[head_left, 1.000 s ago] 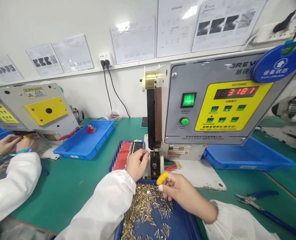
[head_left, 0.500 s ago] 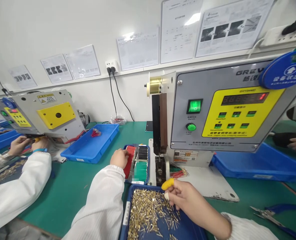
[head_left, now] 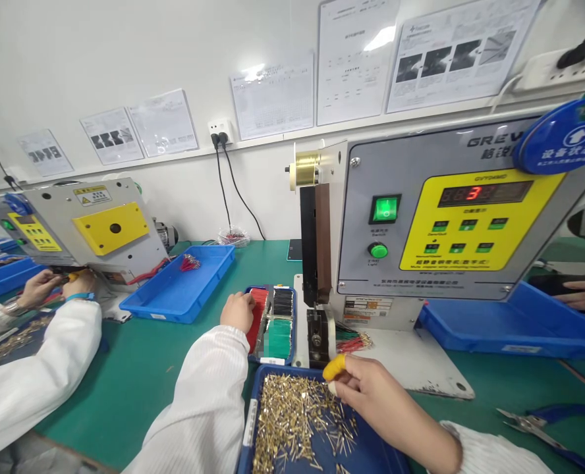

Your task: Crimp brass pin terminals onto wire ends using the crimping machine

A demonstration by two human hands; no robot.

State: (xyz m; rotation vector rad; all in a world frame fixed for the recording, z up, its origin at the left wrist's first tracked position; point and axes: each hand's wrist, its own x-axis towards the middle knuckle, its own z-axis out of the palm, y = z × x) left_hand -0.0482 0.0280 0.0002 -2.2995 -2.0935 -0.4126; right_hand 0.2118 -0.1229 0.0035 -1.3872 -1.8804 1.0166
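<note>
My left hand (head_left: 238,313) is at the red wires (head_left: 257,308) in a small blue tray (head_left: 294,316), its fingers curled and pressed together on them. Black wires (head_left: 283,301) and green wires (head_left: 279,337) lie in the tray's other compartments. My right hand (head_left: 359,383) has a yellow cover on one finger and a pale one on the thumb. It is pinched closed above a dark blue tray (head_left: 371,454) of loose gold metal pins (head_left: 292,411); whatever is between its fingertips is too small to make out. Just beyond it stands the crimping machine's black tooling (head_left: 317,339).
The grey crimping machine (head_left: 381,178) shows a red 3. Finished-looking red and green leads (head_left: 354,339) lie on its base. Pliers (head_left: 537,421) rest at right. Blue trays (head_left: 178,306) stand on both sides. A co-worker's hands (head_left: 78,284) work at another machine on the left.
The machine's red display has gone from 1 at its right end to 3 nearer the left. My right hand has shifted slightly right. My left hand stays at the red wires.
</note>
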